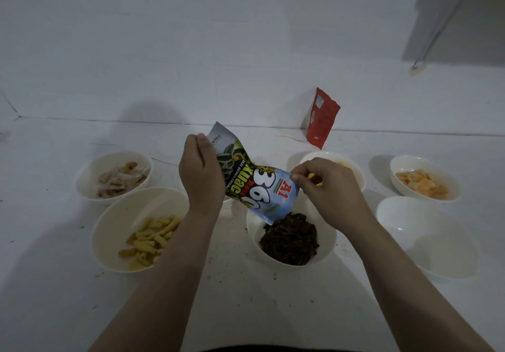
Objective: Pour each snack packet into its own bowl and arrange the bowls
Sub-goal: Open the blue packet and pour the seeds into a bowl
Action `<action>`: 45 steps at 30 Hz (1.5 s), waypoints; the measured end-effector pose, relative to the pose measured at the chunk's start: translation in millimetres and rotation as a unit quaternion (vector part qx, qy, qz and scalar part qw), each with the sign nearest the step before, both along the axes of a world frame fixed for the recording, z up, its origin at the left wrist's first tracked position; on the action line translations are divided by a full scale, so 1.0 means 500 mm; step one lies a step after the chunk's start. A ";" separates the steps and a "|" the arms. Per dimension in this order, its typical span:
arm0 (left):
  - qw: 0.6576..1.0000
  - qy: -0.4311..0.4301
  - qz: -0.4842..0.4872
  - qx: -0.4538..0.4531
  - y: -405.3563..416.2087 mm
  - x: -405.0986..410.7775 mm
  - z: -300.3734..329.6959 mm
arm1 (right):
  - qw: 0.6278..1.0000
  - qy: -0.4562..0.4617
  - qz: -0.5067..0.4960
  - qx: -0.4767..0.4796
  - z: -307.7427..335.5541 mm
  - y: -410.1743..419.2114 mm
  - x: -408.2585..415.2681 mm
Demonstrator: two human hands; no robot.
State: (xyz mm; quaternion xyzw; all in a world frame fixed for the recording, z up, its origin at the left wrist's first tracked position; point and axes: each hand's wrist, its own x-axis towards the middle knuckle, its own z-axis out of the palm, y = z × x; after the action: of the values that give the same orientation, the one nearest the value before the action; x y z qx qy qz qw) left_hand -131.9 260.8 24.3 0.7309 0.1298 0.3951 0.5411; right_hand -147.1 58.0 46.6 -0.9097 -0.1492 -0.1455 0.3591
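Two hands pinching upturned seed packet [247,184], left hand [198,172] at bottom, right hand [326,184] near mouth

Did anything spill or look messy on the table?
Yes, a bit. Small dark crumbs and specks are scattered on the white table between the bowl of yellow sticks and the bowl of dark seeds. The red packet leans against the wall.

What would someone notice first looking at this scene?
The blue snack packet, held tilted in mid-frame by the left hand and right hand, its mouth over the bowl of dark seeds. A red packet leans against the back wall, and an empty bowl sits at right.
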 end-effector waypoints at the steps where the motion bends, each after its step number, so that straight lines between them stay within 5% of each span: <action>1: 1.000 0.001 -0.001 0.000 -0.001 0.000 0.000 | 1.000 -0.005 -0.002 0.003 -0.001 -0.001 -0.001; 26: 0.998 0.010 -0.009 -0.058 0.002 -0.004 0.002 | 0.996 -0.081 0.017 -0.017 -0.005 0.003 0.005; 45: 0.998 0.009 -0.017 -0.052 -0.011 0.002 0.006 | 0.999 -0.040 0.019 -0.007 -0.001 -0.012 0.001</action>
State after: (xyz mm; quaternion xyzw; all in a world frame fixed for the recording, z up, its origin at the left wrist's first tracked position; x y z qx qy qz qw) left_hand -131.1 255.0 27.6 0.7072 0.1431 0.3719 0.5840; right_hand -146.6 51.9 46.0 -0.9026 -0.1817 -0.1741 0.3492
